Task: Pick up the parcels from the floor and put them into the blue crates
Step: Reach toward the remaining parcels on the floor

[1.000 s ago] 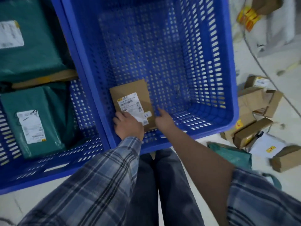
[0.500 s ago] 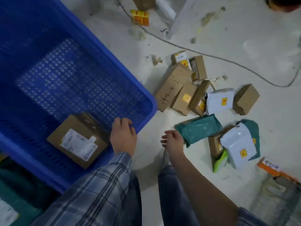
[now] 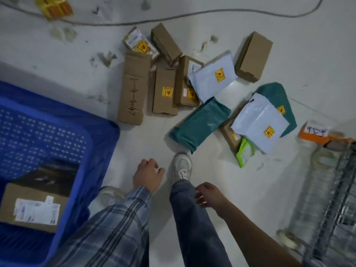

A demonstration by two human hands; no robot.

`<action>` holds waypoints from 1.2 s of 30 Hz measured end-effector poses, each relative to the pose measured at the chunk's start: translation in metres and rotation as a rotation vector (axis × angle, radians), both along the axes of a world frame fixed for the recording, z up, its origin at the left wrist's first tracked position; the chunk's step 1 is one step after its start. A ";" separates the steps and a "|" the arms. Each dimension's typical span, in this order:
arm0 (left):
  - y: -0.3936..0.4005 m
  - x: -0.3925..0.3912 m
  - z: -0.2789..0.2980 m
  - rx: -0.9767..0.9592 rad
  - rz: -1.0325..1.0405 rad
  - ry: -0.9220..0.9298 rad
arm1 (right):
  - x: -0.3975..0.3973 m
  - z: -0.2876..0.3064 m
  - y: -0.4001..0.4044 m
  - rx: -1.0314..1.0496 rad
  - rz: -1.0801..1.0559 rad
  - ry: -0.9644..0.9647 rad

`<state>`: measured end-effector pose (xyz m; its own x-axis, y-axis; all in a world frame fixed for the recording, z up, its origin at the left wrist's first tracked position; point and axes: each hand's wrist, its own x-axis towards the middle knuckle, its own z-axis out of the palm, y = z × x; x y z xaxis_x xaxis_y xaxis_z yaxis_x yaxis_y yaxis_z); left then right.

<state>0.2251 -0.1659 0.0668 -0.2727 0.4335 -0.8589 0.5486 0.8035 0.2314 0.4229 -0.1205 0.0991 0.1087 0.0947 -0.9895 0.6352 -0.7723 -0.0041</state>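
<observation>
Blue crate [image 3: 100, 143] (one box [image 3: 32, 207] inside), parcels [image 3: 200, 124] on floor, hands empty

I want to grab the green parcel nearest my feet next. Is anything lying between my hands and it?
Nothing visible blocks it. The green parcel lies on bare floor just beyond the shoe. The left hand and right hand hold nothing. Only the parcel's far end touches a white bag.
</observation>
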 end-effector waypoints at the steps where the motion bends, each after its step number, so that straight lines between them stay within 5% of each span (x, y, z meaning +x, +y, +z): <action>1: 0.013 0.007 -0.004 -0.042 0.003 -0.013 | 0.007 -0.002 0.009 0.013 -0.046 0.004; 9: 0.109 0.028 -0.038 -0.074 0.030 -0.117 | 0.033 -0.055 0.099 0.129 -0.272 -0.053; 23: 0.177 0.045 -0.193 -0.126 -0.152 -0.301 | 0.028 -0.221 0.138 0.175 -0.541 -0.091; 31: 0.162 0.050 -0.202 -0.057 0.107 -0.323 | 0.016 -0.232 0.120 0.183 -0.691 0.076; 36: 0.159 0.052 -0.179 -0.073 0.156 -0.369 | 0.007 -0.220 0.111 0.444 -0.659 -0.025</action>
